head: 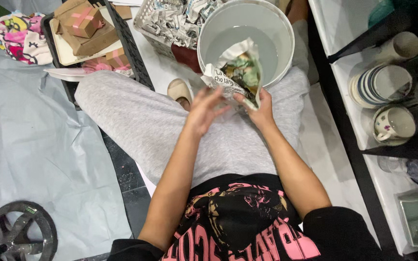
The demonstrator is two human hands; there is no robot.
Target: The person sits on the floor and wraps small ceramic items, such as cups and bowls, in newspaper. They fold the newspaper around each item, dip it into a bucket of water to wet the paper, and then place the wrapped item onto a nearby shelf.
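Note:
I sit with grey trousers on, and both hands meet over my lap. My right hand [261, 109] grips the lower edge of a crumpled sheet of newspaper [236, 72] wrapped around something greenish. My left hand [203, 110] touches the same bundle from the left, fingers spread along its underside. The bundle stands up over the near rim of a white bucket [286, 34] with water in it.
A white basket of crumpled newspaper [170, 19] sits behind the bucket. A black crate [131, 53] at the back left holds brown gift boxes with pink ribbons. Stacked plates [380, 86] and mugs [394, 124] stand on a shelf at the right. A black wheel [20, 232] lies on the grey sheet.

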